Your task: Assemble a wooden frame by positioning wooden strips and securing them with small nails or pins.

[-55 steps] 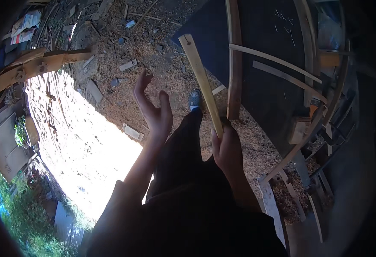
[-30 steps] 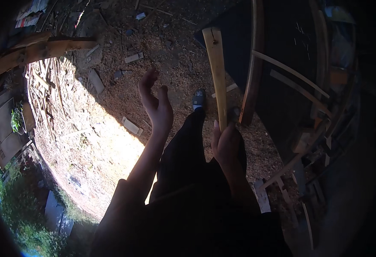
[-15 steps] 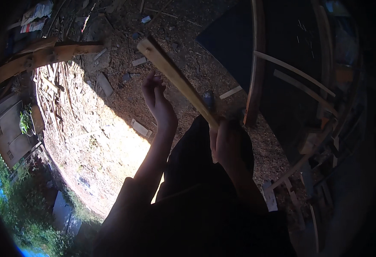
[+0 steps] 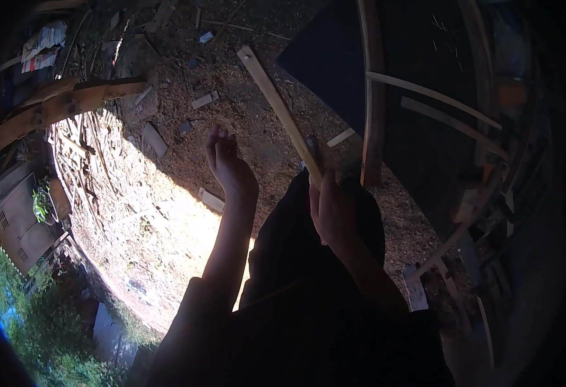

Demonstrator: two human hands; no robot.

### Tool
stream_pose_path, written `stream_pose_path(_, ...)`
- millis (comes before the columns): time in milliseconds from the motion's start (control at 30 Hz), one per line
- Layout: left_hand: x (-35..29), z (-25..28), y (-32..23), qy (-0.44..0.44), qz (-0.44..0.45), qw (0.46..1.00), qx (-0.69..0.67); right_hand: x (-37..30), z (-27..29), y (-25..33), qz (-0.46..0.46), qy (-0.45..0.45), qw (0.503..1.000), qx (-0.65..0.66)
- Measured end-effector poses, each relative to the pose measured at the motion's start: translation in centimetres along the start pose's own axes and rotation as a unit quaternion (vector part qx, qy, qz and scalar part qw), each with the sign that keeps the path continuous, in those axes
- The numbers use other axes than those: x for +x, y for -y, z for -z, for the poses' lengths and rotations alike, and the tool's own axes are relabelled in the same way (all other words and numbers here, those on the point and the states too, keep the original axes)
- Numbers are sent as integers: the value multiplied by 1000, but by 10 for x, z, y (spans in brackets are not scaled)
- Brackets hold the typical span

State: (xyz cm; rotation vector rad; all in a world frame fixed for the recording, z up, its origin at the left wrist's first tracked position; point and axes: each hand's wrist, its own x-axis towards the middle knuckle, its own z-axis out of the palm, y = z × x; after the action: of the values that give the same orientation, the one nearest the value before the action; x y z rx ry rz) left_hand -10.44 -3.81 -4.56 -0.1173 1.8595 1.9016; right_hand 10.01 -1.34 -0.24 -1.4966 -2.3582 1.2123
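A long, straight wooden strip (image 4: pixel 276 103) rises up and to the left from my right hand (image 4: pixel 329 213), whose fingers are wrapped round its near end. Its far end is cut square and shows a small dark mark. My left hand (image 4: pixel 231 166) is raised to the left of the strip, apart from it. The fingers there are loosely curled and slightly apart, with nothing seen in them.
Wood chips and several offcuts (image 4: pixel 211 199) litter the ground. Thick timber beams (image 4: pixel 374 122) stand over a dark sheet (image 4: pixel 325 71) at right, with thin slats (image 4: pixel 434 97) across. Another beam (image 4: pixel 70 103) lies at left, near a sunlit patch (image 4: pixel 134 226) and greenery.
The strip has swung to a steeper angle, its far end moving right and slightly up. My left hand has lowered a little, and its fingers are more curled. The view has shifted slightly.
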Motion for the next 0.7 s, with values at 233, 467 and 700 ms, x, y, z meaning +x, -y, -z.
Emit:
stream_pose_path(233, -7, -2, -1, -4, 25, 1000, 9, -4, -1, -11, 47, -64, 997, 5)
stream_pose_path(467, -3, -10, -19, 116, -8, 993, 38, -16, 9, 24, 4, 39, 987, 153)
stream_pose_path(700, -17, -35, -59, 323, 10, 946, -15, -24, 12, -16, -178, 316, 694, 622)
